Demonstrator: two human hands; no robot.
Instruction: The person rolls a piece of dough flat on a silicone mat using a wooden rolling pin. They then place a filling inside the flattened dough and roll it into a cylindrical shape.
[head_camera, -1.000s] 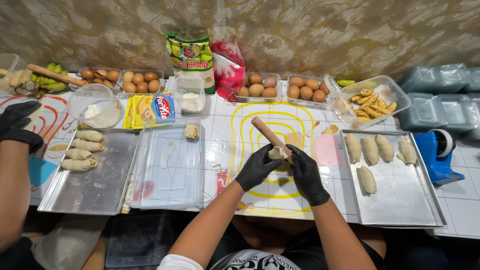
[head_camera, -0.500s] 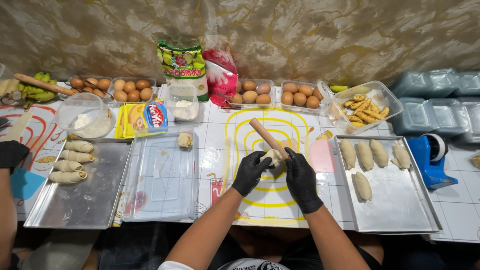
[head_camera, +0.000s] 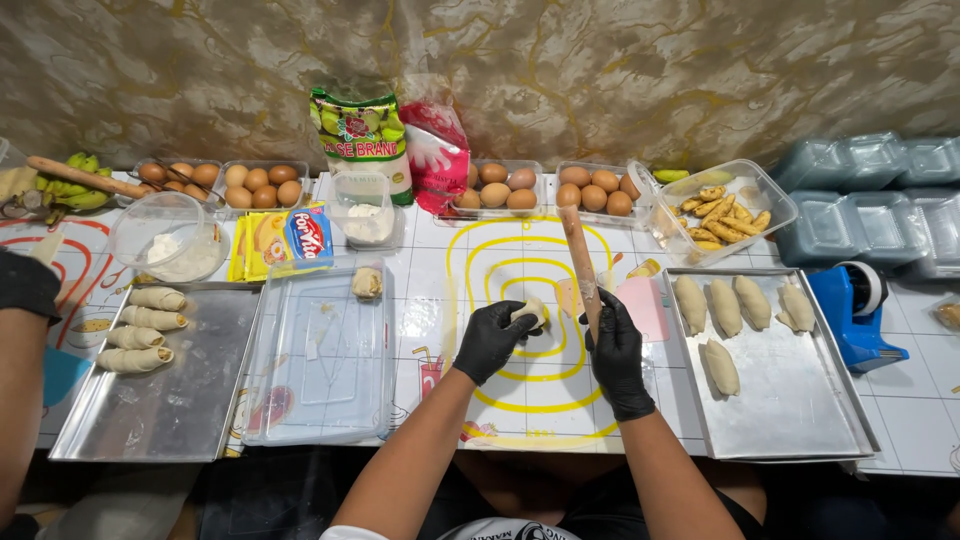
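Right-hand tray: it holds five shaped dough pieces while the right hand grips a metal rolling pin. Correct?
Not quite. The rolling pin in the right hand is wooden, not metal. The head view shows it, and the right-hand tray does hold five dough pieces.

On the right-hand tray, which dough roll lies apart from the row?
The roll nearest the right hand, lying alone lower on the tray; the other four sit side by side along its far edge.

The tiled tabletop (head_camera: 920, 420) carries two metal trays (head_camera: 780, 400), a clear plastic lid (head_camera: 320, 370), egg cartons (head_camera: 590, 190), a flour bowl (head_camera: 165, 235) and a blue tape dispenser (head_camera: 850, 315).
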